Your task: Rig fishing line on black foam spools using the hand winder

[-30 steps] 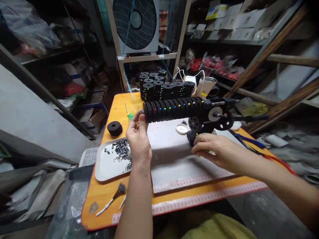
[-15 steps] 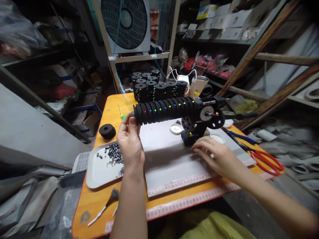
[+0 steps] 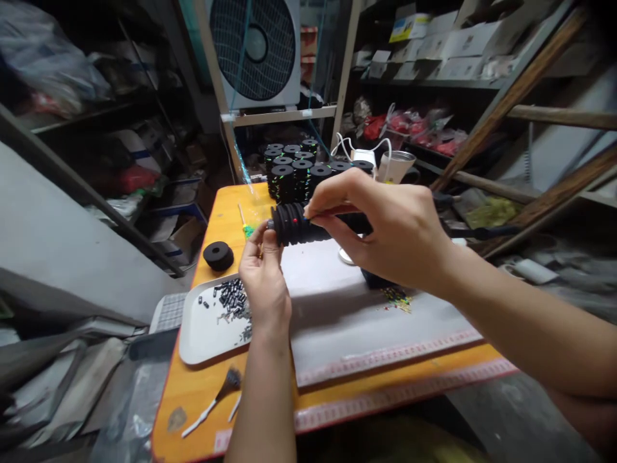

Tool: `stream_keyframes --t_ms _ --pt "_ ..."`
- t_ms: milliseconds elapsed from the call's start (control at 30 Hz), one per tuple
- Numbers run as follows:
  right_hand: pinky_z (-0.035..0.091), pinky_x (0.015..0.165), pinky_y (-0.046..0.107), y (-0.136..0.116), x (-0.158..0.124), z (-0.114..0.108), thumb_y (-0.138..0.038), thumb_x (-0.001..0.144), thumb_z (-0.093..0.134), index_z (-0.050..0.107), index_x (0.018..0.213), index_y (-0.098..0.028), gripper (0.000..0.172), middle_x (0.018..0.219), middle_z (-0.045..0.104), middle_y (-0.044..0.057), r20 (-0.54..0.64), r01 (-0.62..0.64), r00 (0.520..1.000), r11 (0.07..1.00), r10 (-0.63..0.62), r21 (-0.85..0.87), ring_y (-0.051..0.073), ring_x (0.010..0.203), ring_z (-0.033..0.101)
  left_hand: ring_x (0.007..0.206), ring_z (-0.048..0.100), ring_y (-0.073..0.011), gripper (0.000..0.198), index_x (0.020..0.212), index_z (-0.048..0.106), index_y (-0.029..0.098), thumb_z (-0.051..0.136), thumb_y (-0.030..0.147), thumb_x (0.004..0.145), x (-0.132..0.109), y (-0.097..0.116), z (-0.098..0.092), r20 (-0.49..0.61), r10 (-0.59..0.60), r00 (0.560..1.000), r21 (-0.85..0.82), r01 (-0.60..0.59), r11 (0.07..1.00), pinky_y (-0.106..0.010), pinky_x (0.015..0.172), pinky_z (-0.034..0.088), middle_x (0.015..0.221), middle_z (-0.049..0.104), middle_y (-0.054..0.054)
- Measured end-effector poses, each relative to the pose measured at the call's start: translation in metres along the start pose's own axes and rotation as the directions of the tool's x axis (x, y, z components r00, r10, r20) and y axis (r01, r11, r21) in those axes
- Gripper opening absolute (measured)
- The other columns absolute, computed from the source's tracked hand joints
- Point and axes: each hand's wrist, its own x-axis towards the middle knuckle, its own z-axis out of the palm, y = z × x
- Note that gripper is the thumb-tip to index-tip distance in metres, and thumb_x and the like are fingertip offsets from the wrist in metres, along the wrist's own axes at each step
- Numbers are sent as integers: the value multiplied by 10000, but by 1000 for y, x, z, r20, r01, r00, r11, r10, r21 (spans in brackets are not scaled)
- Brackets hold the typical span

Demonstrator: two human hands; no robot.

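A black ridged roll of foam-like discs [image 3: 288, 225] lies across a stand, with a red dot and a bit of blue showing on it. My left hand [image 3: 265, 270] is closed around the end of the rod at the roll's left. Above the roll, my right hand [image 3: 385, 225] pinches at its ridges beside the blue spot; whatever is in the fingertips is too small to make out. That hand hides most of the roll and the stand [image 3: 376, 279]. Small pins with coloured heads [image 3: 398, 299] lie scattered on the white board [image 3: 332, 321].
Left of the board, a white tray [image 3: 193, 341] bears small black tubular pieces [image 3: 231, 296]. Behind it sits a black foam disc stack [image 3: 218, 256]. A brush [image 3: 226, 386] lies in front. Stacked black discs [image 3: 284, 173] and a cup [image 3: 398, 166] stand at the back.
My right hand has risen from the board, up and left to the roll, covering most of its coloured dots. My left hand keeps its hold on the rod end. The view has shifted slightly.
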Motion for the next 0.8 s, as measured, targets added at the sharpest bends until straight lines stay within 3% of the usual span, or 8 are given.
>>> stream_keyframes --t_ms 200,500,800 --pt "524 579 189 -9 15 27 -140 936 471 574 955 -190 115 832 721 -19 -23 87 996 990 -90 -109 88 672 659 1049 650 -166 313 1006 696 201 754 398 770 1 1 -2 -26 -25 999 56 26 998 -282 944 479 1024 727 -40" --pt "511 590 233 -12 16 31 -149 938 458 588 943 -209 143 818 698 -7 50 47 998 982 -38 -185 120 670 650 1053 651 -194 362 1018 680 191 751 435 759 0 0 -3 -32 -55 998 61 56 997 -327 938 471 958 736 -51" --pt "452 564 232 -15 18 35 -59 868 433 577 921 -181 196 718 613 -5 99 149 987 956 -128 -254 134 674 603 958 662 -148 301 1021 679 185 733 379 796 -2 2 -2 -13 -59 998 27 60 998 -277 896 474 969 719 -35"
